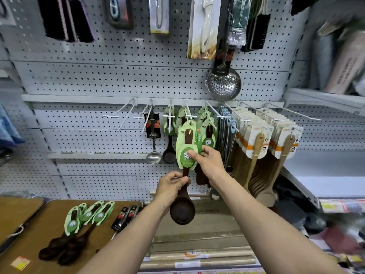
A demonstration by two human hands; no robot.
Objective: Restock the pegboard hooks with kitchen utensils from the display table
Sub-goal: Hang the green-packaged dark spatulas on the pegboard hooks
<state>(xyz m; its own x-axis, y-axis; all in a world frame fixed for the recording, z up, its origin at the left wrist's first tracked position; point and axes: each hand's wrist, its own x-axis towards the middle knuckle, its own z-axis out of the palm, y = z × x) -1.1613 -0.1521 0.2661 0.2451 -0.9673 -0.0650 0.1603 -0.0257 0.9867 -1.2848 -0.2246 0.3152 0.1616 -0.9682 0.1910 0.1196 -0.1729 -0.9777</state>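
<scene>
I hold a dark wooden spoon (182, 209) with a green card sleeve upright in front of the pegboard (98, 80). My left hand (171, 183) grips its handle just above the bowl. My right hand (207, 161) pinches the green card at the top of the handle. The card's top reaches a white hook (190, 115) that carries more green-carded spoons. On the brown display table (49, 232) at the lower left lie three more green-carded wooden spoons (79, 226) and some black-handled utensils (126, 216).
Two bare white hooks (122, 117) stick out left of the spoons. A steel ladle (153, 143) hangs beside them, a perforated skimmer (224, 84) above. Carded light wooden spatulas (262, 141) fill the hooks on the right. Rolling pins (197, 256) lie on the low shelf.
</scene>
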